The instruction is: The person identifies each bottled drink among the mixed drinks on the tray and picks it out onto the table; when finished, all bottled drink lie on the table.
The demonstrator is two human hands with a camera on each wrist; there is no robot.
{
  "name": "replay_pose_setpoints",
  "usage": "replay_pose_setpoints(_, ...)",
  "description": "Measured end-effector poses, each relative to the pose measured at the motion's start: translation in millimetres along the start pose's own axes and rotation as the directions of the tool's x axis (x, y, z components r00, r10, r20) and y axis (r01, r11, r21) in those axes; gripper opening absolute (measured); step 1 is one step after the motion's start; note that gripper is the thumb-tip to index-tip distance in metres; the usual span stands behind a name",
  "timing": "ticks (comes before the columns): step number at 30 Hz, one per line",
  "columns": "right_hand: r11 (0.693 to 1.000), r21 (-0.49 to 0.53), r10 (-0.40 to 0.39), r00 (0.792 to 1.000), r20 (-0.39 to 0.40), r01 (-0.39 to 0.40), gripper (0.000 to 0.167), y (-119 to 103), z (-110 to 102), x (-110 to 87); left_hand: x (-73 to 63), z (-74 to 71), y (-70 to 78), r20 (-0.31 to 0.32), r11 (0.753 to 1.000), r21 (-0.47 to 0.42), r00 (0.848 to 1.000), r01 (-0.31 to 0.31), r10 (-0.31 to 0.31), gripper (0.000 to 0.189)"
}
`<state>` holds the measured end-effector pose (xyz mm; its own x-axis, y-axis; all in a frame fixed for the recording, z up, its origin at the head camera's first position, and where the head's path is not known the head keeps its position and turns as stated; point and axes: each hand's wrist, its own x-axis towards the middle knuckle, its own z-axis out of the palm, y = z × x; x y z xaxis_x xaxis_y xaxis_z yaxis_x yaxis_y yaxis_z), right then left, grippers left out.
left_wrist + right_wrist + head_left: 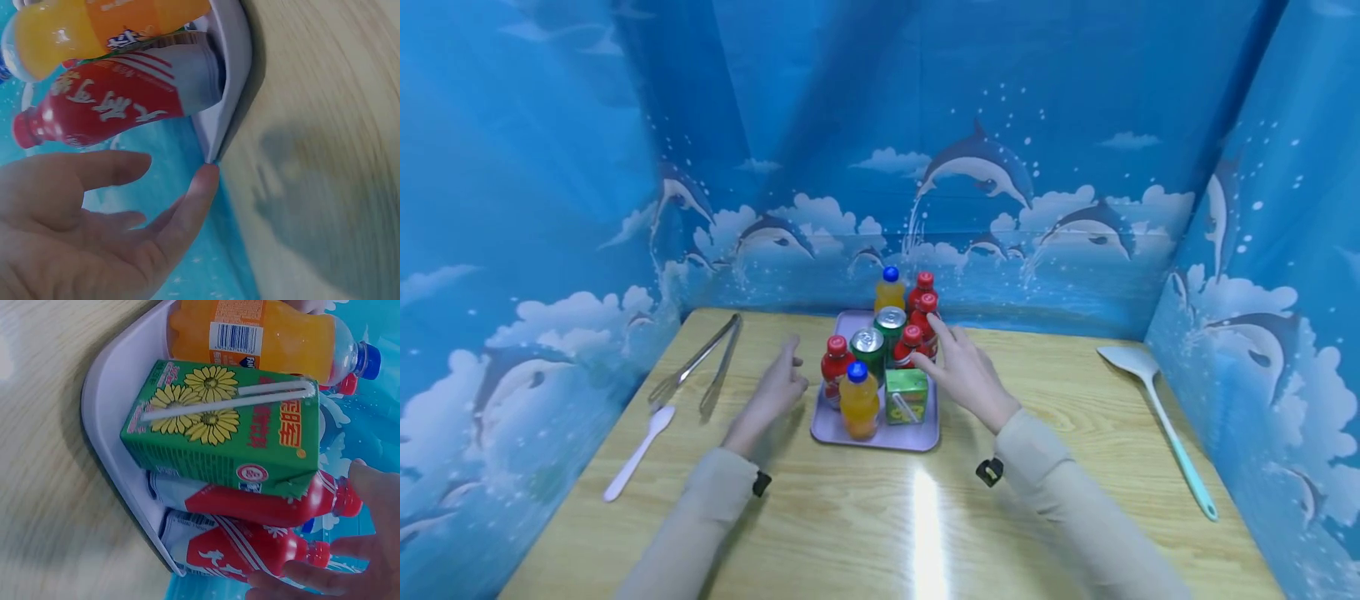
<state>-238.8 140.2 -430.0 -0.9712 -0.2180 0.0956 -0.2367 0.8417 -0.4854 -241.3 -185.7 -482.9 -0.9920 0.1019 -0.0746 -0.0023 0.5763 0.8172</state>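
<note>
A pale purple tray (829,433) bears several red-labelled bottles (835,372), two orange soda bottles (859,410) with blue caps, two green cans (870,357) and a green drink carton (212,425) with a white straw. My left hand (777,385) is beside the tray's left side, fingers spread and holding nothing. In the left wrist view, one fingertip (205,178) comes up to the tray's corner; contact is unclear. To the right, my right hand (970,377) reaches its spread fingers over the tray's edge, close by the red bottles (234,547). Whether they touch cannot be told.
Metal tongs (700,358) and a white spoon (640,454) lie on the wooden table at the left. A spatula (1165,417) with a turquoise handle lies at the far right. Blue dolphin-print curtains (850,167) hang around the table's back and sides.
</note>
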Motion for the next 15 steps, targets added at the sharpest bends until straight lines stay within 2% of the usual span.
replay_pose_setpoints(3,0.999,0.033,0.008,1.000,0.007,-0.008,0.082,-1.6,4.6,1.2,9.7,4.6,-4.4,0.042,1.000,-0.006,0.999,0.017,-0.017,0.085)
replay_pose_setpoints(8,0.998,0.062,0.001,1.000,-0.006,0.000,0.077,-3.4,11.0,2.4,21.7,8.9,-7.5,0.044,0.998,0.054,0.999,0.029,-0.031,0.071)
replay_pose_setpoints(11,0.996,0.086,0.007,1.000,-0.016,-0.005,0.074,-3.7,14.0,3.4,27.7,10.8,-7.8,0.060,0.997,0.001,0.995,0.083,-0.083,0.065)
replay_pose_setpoints(15,0.992,0.123,0.024,1.000,-0.019,-0.022,0.073,-3.9,17.6,4.5,36.4,13.9,-9.0,0.092,0.982,-0.090,0.983,0.168,-0.160,0.060)
